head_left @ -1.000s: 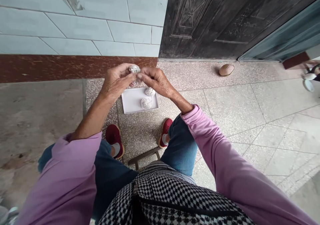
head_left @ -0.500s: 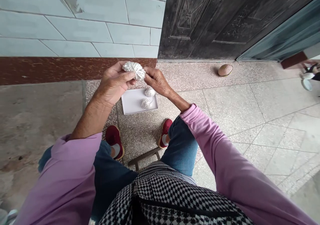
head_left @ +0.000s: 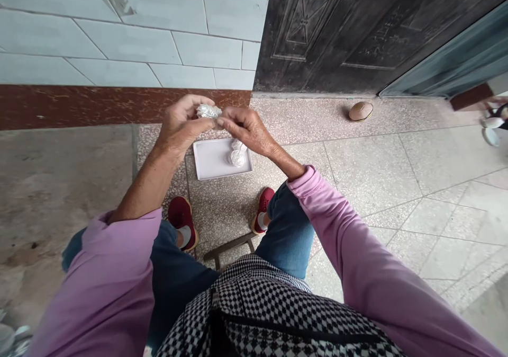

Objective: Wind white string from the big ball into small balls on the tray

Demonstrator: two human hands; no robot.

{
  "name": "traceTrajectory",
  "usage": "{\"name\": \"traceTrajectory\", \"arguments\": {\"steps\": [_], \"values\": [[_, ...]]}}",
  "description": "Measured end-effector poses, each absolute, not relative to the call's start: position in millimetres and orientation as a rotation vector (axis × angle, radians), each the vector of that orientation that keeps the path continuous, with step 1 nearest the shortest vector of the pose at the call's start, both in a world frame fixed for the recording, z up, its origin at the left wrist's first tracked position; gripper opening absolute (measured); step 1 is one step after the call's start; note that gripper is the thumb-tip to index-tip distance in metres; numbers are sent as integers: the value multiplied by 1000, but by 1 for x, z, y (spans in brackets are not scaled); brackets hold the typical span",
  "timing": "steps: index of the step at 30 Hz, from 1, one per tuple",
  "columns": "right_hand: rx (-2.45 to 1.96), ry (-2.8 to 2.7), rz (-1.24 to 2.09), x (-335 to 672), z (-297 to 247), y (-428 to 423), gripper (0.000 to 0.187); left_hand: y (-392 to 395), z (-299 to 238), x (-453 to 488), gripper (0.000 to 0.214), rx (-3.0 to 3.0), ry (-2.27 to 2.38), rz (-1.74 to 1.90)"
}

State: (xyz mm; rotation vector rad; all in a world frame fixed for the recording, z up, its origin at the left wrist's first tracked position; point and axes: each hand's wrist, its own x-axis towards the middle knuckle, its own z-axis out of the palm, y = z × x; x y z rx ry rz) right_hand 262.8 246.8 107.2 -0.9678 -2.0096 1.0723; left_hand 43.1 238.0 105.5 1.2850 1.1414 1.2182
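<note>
A looped white yarn bundle (head_left: 208, 111) is held up above the floor, between my two hands. My left hand (head_left: 180, 121) is closed around its left side, with the thumb along the lower edge. On the right, my right hand (head_left: 248, 128) pinches at the bundle's right end, fingertips touching it and close to the left thumb. Whether a single strand is between those fingertips is too small to tell. Below, a shallow white tray (head_left: 210, 161) lies on the floor. In its right part sits a ball of white yarn (head_left: 237, 158), with a second ball (head_left: 238, 145) behind, partly covered by my right hand.
A tiled wall (head_left: 130, 34) and a dark carved door (head_left: 317, 34) rise ahead. On the door's stone step lies a rounded pinkish-brown object (head_left: 361, 111). My red shoes (head_left: 181, 219) stand on either side in front of the tray, near a wooden bar (head_left: 230, 246).
The right hand has moved left, in against the left thumb. My left hand has turned, covering more of the yarn bundle. The nearer ball in the tray has shifted slightly right.
</note>
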Motion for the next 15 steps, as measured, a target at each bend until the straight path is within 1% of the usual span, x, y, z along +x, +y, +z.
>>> {"name": "traceTrajectory", "arguments": {"steps": [4, 9, 12, 15], "values": [[-1027, -1863, 1039, 272, 107, 258, 76, 233, 111, 44, 40, 1158, 1040, 1071], [-1012, -1819, 1166, 267, 111, 262, 77, 229, 115, 45, 38, 971, 917, 1018], [-1004, -1786, 1226, 262, 111, 265, 81, 231, 121, 40, 40, 924, 847, 1081], [-1059, -1760, 1259, 258, 113, 263, 81, 240, 125, 30, 47, 890, 806, 1254]]}}
